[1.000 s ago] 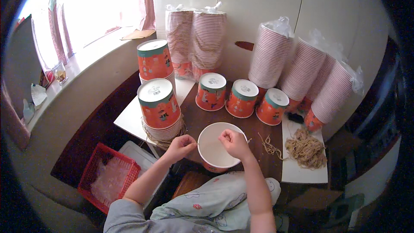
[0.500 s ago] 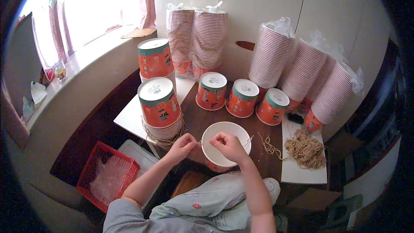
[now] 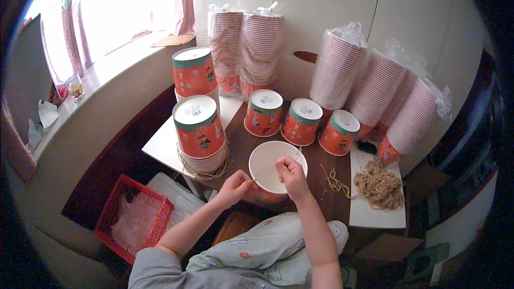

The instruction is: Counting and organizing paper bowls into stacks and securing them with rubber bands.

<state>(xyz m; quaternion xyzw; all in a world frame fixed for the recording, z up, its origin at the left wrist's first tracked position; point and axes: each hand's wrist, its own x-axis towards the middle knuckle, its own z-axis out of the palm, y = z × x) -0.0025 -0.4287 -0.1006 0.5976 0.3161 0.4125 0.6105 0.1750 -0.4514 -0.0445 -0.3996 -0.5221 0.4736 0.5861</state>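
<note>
Orange paper bucket [image 3: 270,168], open side up, on bench [image 3: 243,147]: left hand [image 3: 234,186] pinching rim, right hand [image 3: 292,174] pinching twine [image 3: 296,153].

Left hand [image 3: 234,186]: forearm entered from the lower edge, angled up and rightward, fingers pinched together at the tips. Right hand [image 3: 293,175]: forearm rose nearly straight (elbow low), fingers curled and pinched, close beside the left.

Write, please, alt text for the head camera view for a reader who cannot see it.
A person's left hand and right hand hold an upright white-lined orange paper cup at its rim over a dark table. Upside-down cups, wrapped cup stacks and a pile of twine surround it.
</note>
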